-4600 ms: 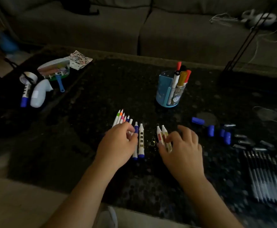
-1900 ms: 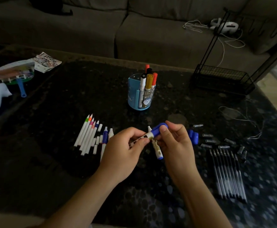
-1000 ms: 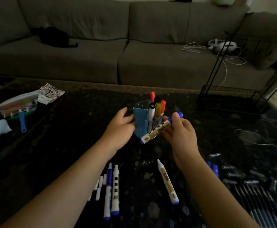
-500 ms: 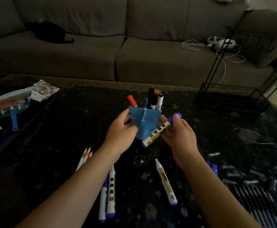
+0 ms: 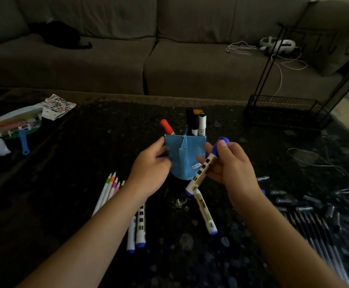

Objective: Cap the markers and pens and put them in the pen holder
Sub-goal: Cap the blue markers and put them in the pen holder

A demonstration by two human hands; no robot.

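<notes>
We see the capped blue marker (image 5: 205, 169) pinched in the right hand (image 5: 232, 169), fingers closed round its upper barrel, thumb on the blue cap, tail end tilted down and left. Just left of that hand sits the blue pen holder (image 5: 185, 156), on the dark table (image 5: 65, 204). The left hand (image 5: 150, 169) is half curled against the holder's left wall, fingertips touching it; we can't tell if it actually grips. Red marker (image 5: 167, 126) and a black/white/yellow cluster (image 5: 195, 121) stand in the holder's far compartments. Below the right hand: one loose uncapped marker (image 5: 204, 213) flat on the table. Under the left wrist: two more white markers (image 5: 137, 229), and thin coloured pens (image 5: 109, 190) further left. Right of the right forearm: scattered caps (image 5: 294, 201) and a row of pens (image 5: 314, 225), blurred.
</notes>
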